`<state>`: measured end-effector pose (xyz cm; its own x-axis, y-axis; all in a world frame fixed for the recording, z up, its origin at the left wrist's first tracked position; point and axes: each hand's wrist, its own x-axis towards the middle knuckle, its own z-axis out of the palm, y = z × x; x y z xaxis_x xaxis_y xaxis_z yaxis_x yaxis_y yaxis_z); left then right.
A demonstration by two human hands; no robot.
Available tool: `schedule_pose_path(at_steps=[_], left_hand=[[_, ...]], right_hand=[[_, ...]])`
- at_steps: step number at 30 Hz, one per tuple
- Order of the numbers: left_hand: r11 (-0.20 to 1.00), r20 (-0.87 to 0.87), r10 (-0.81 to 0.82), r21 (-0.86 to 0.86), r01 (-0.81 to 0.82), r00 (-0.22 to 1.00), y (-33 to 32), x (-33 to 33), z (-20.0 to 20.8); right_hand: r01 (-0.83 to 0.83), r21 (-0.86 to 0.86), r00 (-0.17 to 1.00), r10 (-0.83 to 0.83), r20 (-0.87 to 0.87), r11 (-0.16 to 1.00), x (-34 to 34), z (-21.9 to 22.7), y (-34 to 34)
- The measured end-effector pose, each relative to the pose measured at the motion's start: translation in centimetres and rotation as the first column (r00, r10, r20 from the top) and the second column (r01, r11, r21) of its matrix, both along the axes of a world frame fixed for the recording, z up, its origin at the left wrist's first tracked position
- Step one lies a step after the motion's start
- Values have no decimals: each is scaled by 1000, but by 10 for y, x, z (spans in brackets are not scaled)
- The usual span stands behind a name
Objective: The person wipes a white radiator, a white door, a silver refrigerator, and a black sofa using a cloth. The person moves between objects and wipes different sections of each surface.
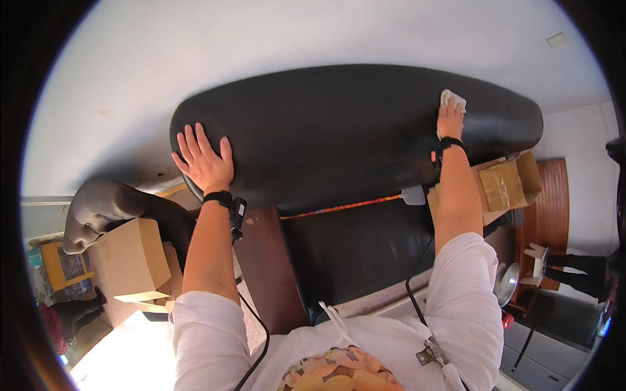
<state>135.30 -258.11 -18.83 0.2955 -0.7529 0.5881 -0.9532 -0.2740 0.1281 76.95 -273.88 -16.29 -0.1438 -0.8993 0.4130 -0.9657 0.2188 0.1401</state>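
Observation:
A long black padded panel [313,124], rounded at its ends and leather-like, leans against the white wall in front of me. My left hand [207,161] lies flat on its left end, fingers spread, holding nothing. Toward its right end, my right hand [450,120] presses a folded white cloth [452,100] to the surface. The cloth shows past the fingertips; the rest of it is under the fingers. Each wrist wears a black strap with a small device.
Below the panel are a black cushioned seat [358,244] and a dark red-brown armrest [266,267]. Cardboard boxes stand left [134,257] and right [505,186]. A dark mannequin torso [107,205] is at left. Two people's legs show at the edges. Cables hang near my arms.

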Motion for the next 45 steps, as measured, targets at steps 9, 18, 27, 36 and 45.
schedule_pose_path(at_steps=[9,18,27,36,45], left_hand=[[999,44,34,23,-35,998,-1,1,-6],[1000,61,1,-27,1,998,-1,1,-11],[999,69,-10,-50,14,998,-3,3,-16],[996,71,-24,-80,30,997,-5,1,-15],[995,70,-26,-98,33,997,-5,5,-19]], right_hand=[[-872,-147,453,883,118,467,326,26,83],[-549,-82,834,552,20,832,105,7,6],[-161,-382,925,274,262,910,41,-62,63],[-768,-187,527,771,358,612,286,-47,208],[110,-419,776,185,603,901,69,-93,134]])
